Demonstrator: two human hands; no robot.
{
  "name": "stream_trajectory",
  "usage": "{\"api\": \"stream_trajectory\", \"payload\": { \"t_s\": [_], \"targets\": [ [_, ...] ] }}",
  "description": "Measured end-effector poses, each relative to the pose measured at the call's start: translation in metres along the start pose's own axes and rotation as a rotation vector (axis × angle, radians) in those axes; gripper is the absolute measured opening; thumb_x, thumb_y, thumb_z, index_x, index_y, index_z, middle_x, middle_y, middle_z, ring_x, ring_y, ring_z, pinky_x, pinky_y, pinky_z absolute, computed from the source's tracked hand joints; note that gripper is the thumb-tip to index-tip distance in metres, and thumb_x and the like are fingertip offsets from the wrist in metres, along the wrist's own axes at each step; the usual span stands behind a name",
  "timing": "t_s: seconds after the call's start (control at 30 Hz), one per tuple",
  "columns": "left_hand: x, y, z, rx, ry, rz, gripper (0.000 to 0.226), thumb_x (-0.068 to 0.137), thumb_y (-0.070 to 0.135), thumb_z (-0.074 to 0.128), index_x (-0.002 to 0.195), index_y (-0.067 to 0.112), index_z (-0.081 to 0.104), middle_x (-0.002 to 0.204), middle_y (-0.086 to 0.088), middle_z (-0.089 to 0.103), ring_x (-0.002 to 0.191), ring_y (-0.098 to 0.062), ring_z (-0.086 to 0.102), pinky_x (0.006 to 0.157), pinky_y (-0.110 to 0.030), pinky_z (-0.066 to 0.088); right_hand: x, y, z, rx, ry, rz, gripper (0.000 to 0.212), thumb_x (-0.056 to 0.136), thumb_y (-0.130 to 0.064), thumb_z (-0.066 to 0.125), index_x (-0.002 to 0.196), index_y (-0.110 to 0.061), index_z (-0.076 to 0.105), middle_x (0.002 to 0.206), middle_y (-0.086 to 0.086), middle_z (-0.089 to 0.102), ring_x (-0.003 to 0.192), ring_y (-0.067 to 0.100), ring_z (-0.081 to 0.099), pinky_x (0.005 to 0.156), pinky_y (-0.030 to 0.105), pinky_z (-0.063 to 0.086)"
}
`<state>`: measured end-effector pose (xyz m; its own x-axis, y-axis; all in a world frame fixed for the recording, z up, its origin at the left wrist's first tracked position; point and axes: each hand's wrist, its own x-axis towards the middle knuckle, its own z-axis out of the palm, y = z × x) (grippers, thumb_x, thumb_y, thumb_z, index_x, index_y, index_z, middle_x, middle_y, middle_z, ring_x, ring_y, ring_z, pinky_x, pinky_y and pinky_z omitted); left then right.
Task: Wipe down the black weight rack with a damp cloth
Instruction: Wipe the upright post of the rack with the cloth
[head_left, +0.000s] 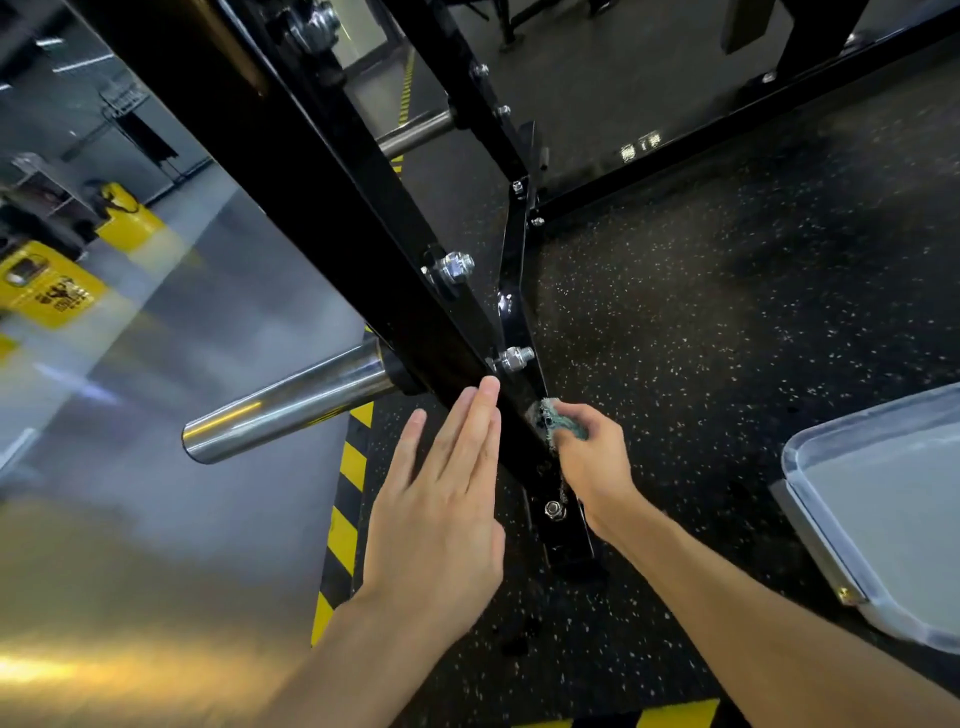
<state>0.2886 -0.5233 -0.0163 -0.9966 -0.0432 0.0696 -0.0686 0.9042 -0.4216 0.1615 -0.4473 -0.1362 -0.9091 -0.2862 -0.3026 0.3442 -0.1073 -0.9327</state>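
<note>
The black weight rack (332, 208) runs diagonally from the top left down to a foot near the centre, with silver bolts along it. My right hand (592, 462) grips a bunched blue-green cloth (553, 421) and presses it against the lower right side of the black upright. My left hand (441, 499) is flat with straight fingers, its fingertips touching the left face of the upright just below a bolt (511, 358).
A chrome weight peg (291, 410) sticks out to the left of the upright, and a second peg (415, 132) higher up. Black-and-yellow hazard tape (345, 499) edges the speckled rubber floor (701, 338). A clear plastic tub (883, 499) stands at the right.
</note>
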Motion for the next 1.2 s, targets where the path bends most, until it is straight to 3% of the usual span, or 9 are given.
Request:
{"api": "stream_trajectory", "payload": {
  "t_s": [0.1,0.23,0.43,0.53,0.67,0.8,1.07,1.13,1.2],
  "targets": [
    [0.001,-0.006,-0.002,0.019,0.001,0.022,0.089,0.08,0.026,0.065,0.156,0.005,0.024,0.167,-0.009,0.0,0.154,-0.02,0.005,0.123,-0.052,0.017,-0.016,-0.003,-0.002,-0.015,0.01,-0.214,0.035,0.095,0.002,0.055,0.119,-0.02,0.065,0.116,-0.01,0.061,0.105,0.003,0.059,0.091,0.018,0.049],
    [0.0,-0.002,-0.001,0.007,0.017,0.014,0.088,0.079,0.025,0.065,0.155,0.005,0.026,0.167,-0.008,0.001,0.154,-0.019,0.006,0.123,-0.051,0.015,0.006,-0.006,-0.011,-0.11,-0.071,0.013,0.032,0.097,0.0,0.052,0.117,-0.023,0.064,0.12,-0.002,0.063,0.096,0.003,0.06,0.072,0.012,0.048],
    [0.001,-0.007,-0.003,0.015,0.015,0.031,0.086,0.08,0.026,0.065,0.155,0.007,0.028,0.167,-0.007,0.005,0.154,-0.019,0.007,0.123,-0.052,0.016,-0.005,-0.049,0.014,-0.04,-0.03,-0.301,0.035,0.094,0.004,0.051,0.104,-0.029,0.06,0.114,-0.008,0.058,0.101,0.0,0.057,0.084,0.007,0.044],
    [0.0,-0.007,-0.005,0.01,0.023,0.028,0.086,0.08,0.027,0.064,0.155,0.007,0.027,0.167,-0.007,0.006,0.154,-0.019,0.007,0.123,-0.052,0.014,0.002,-0.063,0.016,-0.071,-0.053,-0.318,0.037,0.095,0.001,0.05,0.115,-0.026,0.065,0.12,-0.008,0.061,0.11,0.003,0.058,0.1,0.02,0.046],
    [0.0,-0.007,-0.011,-0.005,0.042,0.032,0.087,0.08,0.026,0.066,0.155,0.006,0.027,0.166,-0.006,0.012,0.153,-0.018,0.013,0.122,-0.052,0.018,-0.028,-0.048,0.016,-0.012,0.013,-0.323,0.03,0.095,-0.001,0.05,0.107,-0.026,0.061,0.109,-0.006,0.057,0.091,0.003,0.058,0.078,0.019,0.049],
    [0.0,-0.003,-0.015,-0.012,0.043,0.034,0.085,0.079,0.027,0.066,0.154,0.007,0.031,0.166,-0.007,0.015,0.152,-0.019,0.017,0.121,-0.05,0.015,-0.028,-0.05,0.011,-0.069,-0.018,-0.323,0.034,0.098,-0.002,0.05,0.123,-0.022,0.062,0.113,-0.011,0.056,0.101,-0.002,0.055,0.087,0.011,0.044],
    [0.001,-0.006,-0.036,-0.301,0.189,-0.027,0.051,0.088,0.017,0.056,0.139,0.009,0.054,0.15,-0.006,0.043,0.129,-0.021,0.052,0.107,-0.04,0.047,-0.04,-0.07,0.011,0.036,-0.012,-0.194,0.024,0.096,-0.007,0.049,0.106,-0.023,0.064,0.116,-0.004,0.059,0.096,0.002,0.058,0.082,0.017,0.047],
    [0.003,-0.005,-0.043,-0.361,0.242,-0.087,0.053,0.088,0.013,0.059,0.139,0.007,0.052,0.153,-0.009,0.034,0.135,-0.025,0.046,0.102,-0.041,0.051,-0.056,-0.072,0.009,0.175,0.081,-0.139,0.025,0.094,-0.008,0.051,0.104,-0.024,0.067,0.11,-0.002,0.065,0.092,0.007,0.063,0.079,0.024,0.054],
    [0.006,-0.004,-0.049,-0.314,0.273,-0.129,0.063,0.086,0.01,0.061,0.145,0.003,0.043,0.16,-0.013,0.019,0.148,-0.029,0.026,0.114,-0.044,0.038,-0.071,-0.08,0.015,0.238,0.163,-0.221,0.026,0.094,-0.007,0.053,0.107,-0.026,0.066,0.108,-0.006,0.063,0.09,0.002,0.062,0.076,0.017,0.053]
  ]
}}
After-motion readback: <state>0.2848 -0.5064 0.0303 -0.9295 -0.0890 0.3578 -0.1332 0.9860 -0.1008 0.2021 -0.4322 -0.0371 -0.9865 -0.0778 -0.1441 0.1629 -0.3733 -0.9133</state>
